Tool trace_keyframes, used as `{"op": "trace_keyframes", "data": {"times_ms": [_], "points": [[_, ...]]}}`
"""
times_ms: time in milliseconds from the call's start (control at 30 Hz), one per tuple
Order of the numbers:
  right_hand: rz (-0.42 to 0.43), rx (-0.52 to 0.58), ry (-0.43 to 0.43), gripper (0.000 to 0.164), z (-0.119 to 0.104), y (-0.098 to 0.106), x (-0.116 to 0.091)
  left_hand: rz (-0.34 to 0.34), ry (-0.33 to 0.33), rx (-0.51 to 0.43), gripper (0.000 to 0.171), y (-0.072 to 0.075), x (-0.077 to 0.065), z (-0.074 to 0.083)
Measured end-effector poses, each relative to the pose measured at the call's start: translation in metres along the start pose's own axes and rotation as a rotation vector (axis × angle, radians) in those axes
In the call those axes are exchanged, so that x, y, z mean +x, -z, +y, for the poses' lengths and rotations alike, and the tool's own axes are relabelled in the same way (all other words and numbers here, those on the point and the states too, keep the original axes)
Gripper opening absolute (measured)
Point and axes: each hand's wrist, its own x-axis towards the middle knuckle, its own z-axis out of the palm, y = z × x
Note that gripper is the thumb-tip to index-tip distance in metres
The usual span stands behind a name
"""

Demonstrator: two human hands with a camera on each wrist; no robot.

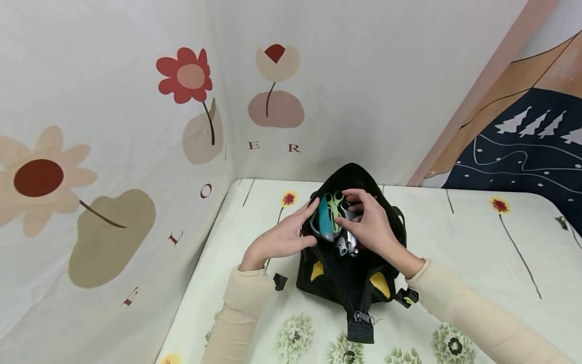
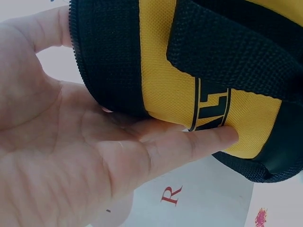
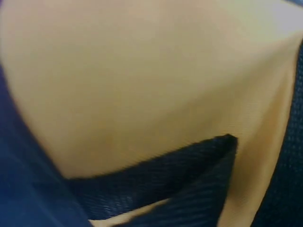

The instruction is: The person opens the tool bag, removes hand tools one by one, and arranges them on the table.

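A black and yellow tool bag (image 1: 318, 280) stands unzipped on the table, its mouth facing up. My left hand (image 1: 288, 235) rests against the bag's left side with the fingers fairly straight. In the left wrist view the fingers (image 2: 189, 144) lie along the yellow fabric. My right hand (image 1: 370, 222) reaches into the mouth, thumb beside green-handled scissors (image 1: 335, 205) and the other fingers bent over silver tools; I cannot tell if it grips one. A teal-handled tool (image 1: 325, 220) leans at the left inside. Silver metal tools (image 1: 347, 245) lie lower in the bag.
The bag stands on a table with a flower-print cloth (image 1: 473, 242), close to a pale printed backdrop (image 1: 345, 101). A zipper flap (image 1: 360, 328) hangs toward the near side. Black strap buckles (image 1: 406, 297) stick out beside the bag.
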Motion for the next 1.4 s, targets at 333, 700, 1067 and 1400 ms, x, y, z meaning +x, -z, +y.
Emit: {"op": "trace_keyframes", "data": {"times_ms": [333,700,1067,1400], "points": [[-0.001,0.001,-0.021,0.065,0.014,-0.025,-0.008,-0.009,0.002,-0.022,0.092,0.003,-0.001,-0.004],[-0.048,-0.004,-0.046,0.072,0.025,-0.040,-0.007,-0.023,0.002,-0.033,0.092,0.003,-0.001,-0.005],[-0.070,-0.029,-0.010,0.078,0.038,-0.049,-0.007,-0.020,-0.004,-0.026,0.093,0.004,-0.001,-0.007],[-0.067,-0.112,-0.011,0.081,0.038,-0.055,-0.004,-0.016,0.009,-0.035,0.092,0.003,0.001,-0.006]]}}
